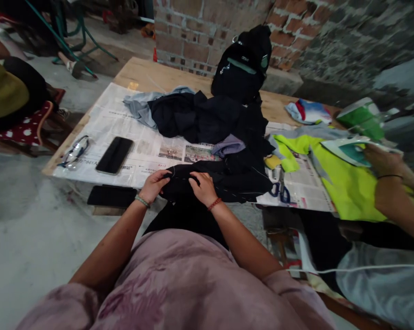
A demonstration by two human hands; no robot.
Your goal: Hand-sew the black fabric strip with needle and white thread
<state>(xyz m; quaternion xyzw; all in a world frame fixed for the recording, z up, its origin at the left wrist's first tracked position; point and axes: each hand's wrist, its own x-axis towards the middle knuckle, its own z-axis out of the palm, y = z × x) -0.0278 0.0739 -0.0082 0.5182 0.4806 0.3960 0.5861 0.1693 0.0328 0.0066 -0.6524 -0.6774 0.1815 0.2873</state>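
Note:
Black cloth [224, 181] with a line of white stitches lies across the table's front edge, partly over my lap. My left hand [154, 184] pinches its left end between thumb and fingers. A little to the right, my right hand [203, 187] holds the same cloth from above, fingers bent onto it. A short pale thread shows near the left fingertips. I cannot make out a needle. Beyond the cloth lie a heap of dark garments [200, 114] and a small grey-purple piece of fabric [229, 145]. Blue-handled scissors [280, 190] rest to the right.
Newspaper [145, 151] covers the wooden table, with a phone [115, 155] and glasses [77, 149] at left. A black backpack [243, 66] stands at the back. At right, a co-worker's hand [382, 160] holds an iron [353, 151] on a yellow garment [347, 188]. A white cord [365, 267] crosses lower right.

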